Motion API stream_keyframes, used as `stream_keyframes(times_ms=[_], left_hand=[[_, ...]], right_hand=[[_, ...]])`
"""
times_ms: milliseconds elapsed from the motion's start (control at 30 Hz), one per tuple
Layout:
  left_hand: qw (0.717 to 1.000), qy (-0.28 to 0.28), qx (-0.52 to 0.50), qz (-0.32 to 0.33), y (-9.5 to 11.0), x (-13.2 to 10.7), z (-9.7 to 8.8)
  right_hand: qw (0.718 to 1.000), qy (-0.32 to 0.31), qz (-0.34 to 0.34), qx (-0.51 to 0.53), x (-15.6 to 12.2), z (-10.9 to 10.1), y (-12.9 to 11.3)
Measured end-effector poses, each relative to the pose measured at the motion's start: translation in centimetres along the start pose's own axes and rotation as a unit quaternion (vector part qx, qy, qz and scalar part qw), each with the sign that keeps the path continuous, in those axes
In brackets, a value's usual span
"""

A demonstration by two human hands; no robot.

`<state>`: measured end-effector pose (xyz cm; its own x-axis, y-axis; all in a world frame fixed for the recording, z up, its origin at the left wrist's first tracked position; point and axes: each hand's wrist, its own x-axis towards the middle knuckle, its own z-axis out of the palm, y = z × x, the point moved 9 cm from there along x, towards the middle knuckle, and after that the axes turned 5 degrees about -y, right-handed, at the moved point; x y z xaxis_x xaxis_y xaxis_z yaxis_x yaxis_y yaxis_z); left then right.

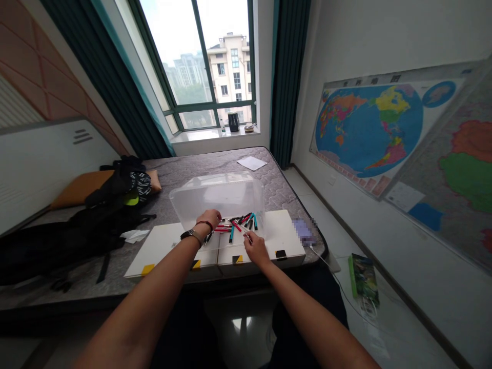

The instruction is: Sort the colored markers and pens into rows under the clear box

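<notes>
Mattress (282, 192) beneath boxes (282, 225), bin (217, 193), pens (231, 234)

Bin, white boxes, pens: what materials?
Bin: likely plastic, smooth, translucent; pale glare on see-through walls.
White boxes: perhaps coated cardboard, smooth; flat panels, crisp edges. Plastic possible.
Pens: probably hard plastic; slim, straight, solid-coloured barrels. Finish too small to tell.

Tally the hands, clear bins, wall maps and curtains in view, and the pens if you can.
Hands, left and right: 2
Bin: 1
Maps: 2
Curtains: 2
Pens: too jumbled to count
Total: 7, pens aside
</notes>
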<state>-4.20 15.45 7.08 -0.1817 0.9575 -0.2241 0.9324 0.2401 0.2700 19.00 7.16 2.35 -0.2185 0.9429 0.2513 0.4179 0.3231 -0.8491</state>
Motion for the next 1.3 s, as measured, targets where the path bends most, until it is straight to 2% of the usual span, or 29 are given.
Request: stream_keyframes(times_ms=[200, 467, 667, 1000, 1300], left_hand=[[0.999, 0.01, 0.041, 0.024, 1.2, 0.4, 0.9], [0.992, -0.003, 0.083, 0.1, 6.8, 2.0, 2.8], [0.983, -0.015, 0.145, 0.112, 9.2, 1.7, 4.5], [0.964, -0.027, 0.229, 0.129, 10.7, 1.2, 5.1], [0.961, -0.028, 0.239, 0.138, 10.4, 0.8, 5.1]], right_hand=[[1.0, -0.008, 0.004, -0.003, 0.0, 0.3, 0.2], [1.0, -0.012, 0.009, -0.021, 0.0, 0.3, 0.1], [1.0, -0.017, -0.006, -0.025, 0.0, 0.6, 0.0], [0.999, -0.017, -0.013, -0.038, 0.0, 0.6, -0.1], [0.998, -0.021, -0.019, -0.057, 0.0, 0.6, -0.2]])
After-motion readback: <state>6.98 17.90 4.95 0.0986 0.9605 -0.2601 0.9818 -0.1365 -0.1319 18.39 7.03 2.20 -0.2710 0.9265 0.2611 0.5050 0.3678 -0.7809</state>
